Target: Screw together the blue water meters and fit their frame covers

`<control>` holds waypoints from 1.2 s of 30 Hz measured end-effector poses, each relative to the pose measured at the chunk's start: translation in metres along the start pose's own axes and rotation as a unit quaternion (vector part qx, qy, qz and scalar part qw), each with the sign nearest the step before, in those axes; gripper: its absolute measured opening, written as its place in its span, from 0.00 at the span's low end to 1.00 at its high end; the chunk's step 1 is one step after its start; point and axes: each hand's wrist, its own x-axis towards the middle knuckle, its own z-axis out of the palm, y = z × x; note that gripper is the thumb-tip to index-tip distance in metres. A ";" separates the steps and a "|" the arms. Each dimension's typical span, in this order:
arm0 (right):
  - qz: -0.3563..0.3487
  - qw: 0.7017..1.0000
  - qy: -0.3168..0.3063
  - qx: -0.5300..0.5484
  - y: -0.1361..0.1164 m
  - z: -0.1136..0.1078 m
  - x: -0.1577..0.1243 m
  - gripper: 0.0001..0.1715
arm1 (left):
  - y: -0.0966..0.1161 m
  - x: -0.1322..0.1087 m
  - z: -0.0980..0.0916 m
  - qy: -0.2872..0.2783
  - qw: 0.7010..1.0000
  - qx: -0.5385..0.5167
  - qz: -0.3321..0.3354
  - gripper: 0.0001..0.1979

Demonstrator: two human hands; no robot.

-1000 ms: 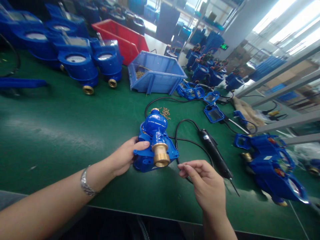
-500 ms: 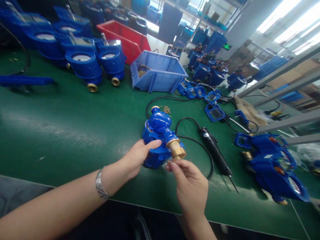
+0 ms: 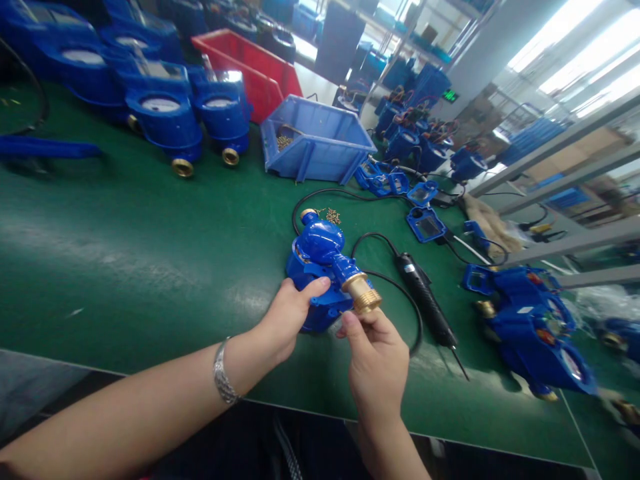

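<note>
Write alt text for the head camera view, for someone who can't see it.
A person's left hand grips a blue water meter at a green bench, while the right hand touches it by its brass threaded end. A black electric screwdriver lies just right.

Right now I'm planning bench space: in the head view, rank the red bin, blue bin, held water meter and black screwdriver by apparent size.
1. blue bin and red bin, about alike; red is farther, partly hidden.
2. water meter, nearest the camera.
3. screwdriver.
</note>
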 end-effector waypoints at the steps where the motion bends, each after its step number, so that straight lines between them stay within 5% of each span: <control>1: -0.003 1.000 0.002 -0.005 0.000 0.000 0.001 0.11 | 0.000 0.000 0.000 0.001 1.000 -0.004 0.000 0.20; 14: 0.106 0.991 -0.082 -0.015 -0.015 -0.002 0.021 0.14 | 0.001 0.000 -0.002 0.004 1.000 -0.006 -0.005 0.18; 20: 0.112 0.986 -0.126 -0.008 -0.019 -0.001 0.022 0.15 | 0.001 0.000 -0.003 -0.009 1.000 0.017 0.002 0.19; 23: 0.100 0.984 -0.149 -0.011 -0.017 -0.018 0.030 0.19 | 0.000 0.000 -0.004 -0.008 1.000 0.026 -0.007 0.20; 26: 0.050 0.982 -0.047 -0.176 -0.008 -0.051 0.057 0.19 | 0.006 0.001 -0.007 -0.020 0.999 0.022 -0.026 0.20; 29: 0.032 0.923 0.091 -0.373 0.009 -0.082 0.094 0.19 | 0.019 0.004 -0.012 -0.047 0.996 0.033 -0.068 0.17; 36: 0.083 0.873 0.064 -0.476 0.048 -0.103 0.138 0.30 | 0.042 0.015 -0.027 -0.133 0.976 0.115 -0.125 0.17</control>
